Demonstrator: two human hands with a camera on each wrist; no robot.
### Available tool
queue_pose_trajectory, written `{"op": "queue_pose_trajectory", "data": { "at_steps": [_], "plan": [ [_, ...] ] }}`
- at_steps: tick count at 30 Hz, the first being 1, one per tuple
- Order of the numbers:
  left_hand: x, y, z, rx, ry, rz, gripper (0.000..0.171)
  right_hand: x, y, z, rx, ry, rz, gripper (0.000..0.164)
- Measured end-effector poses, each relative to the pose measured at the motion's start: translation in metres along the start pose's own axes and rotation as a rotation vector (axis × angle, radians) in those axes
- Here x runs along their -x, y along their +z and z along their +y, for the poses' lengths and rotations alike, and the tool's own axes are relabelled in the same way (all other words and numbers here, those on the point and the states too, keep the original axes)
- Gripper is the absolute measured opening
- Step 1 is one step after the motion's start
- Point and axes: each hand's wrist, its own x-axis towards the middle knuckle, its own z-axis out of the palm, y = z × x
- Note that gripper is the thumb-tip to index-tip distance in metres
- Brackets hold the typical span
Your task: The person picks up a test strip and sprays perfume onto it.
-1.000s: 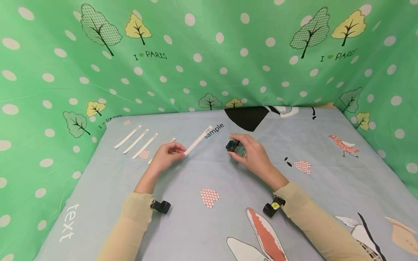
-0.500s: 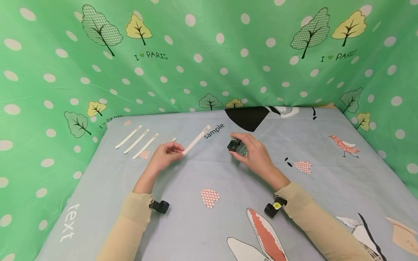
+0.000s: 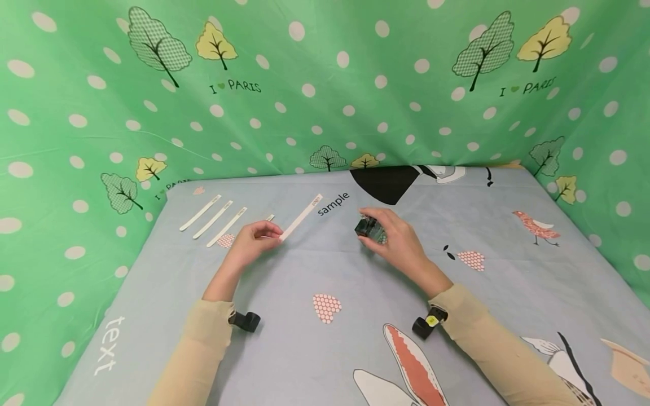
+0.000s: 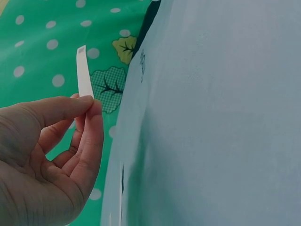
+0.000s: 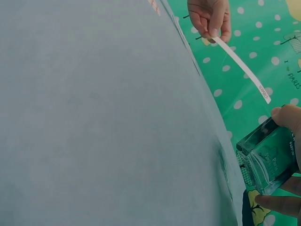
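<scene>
My left hand pinches one end of a white paper perfume test strip between thumb and index finger. The strip slants up and away to the right, its far end bearing small dark print. In the right wrist view the strip bends slightly along its length. To the right, my right hand holds a dark green glass perfume bottle between thumb and fingers, tilted, with its top toward the left hand. A gap separates bottle and strip. Pale lettering shows on the bottle's glass, and the fingers cover part of it.
Three more test strips lie side by side on the blue-grey printed cloth at the left. Another strip lies mostly hidden behind my left hand. A green dotted curtain hangs along the back and sides.
My left hand has drifted slightly left with the test strip, widening the gap to the perfume bottle. The right hand and bottle have shifted only a little to the right.
</scene>
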Motion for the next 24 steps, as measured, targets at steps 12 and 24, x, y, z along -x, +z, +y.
{"op": "queue_pose_trajectory", "data": {
  "at_steps": [12,24],
  "plan": [
    [0.0007,-0.003,-0.0022,0.014,0.009,-0.009,0.025,0.0015,0.0001,0.0021,0.001,-0.011,0.001,0.061],
    [0.0021,-0.0085,-0.0046,-0.008,0.001,0.004,0.025,0.0018,0.0003,0.0023,0.011,-0.008,-0.004,0.061]
  ]
}}
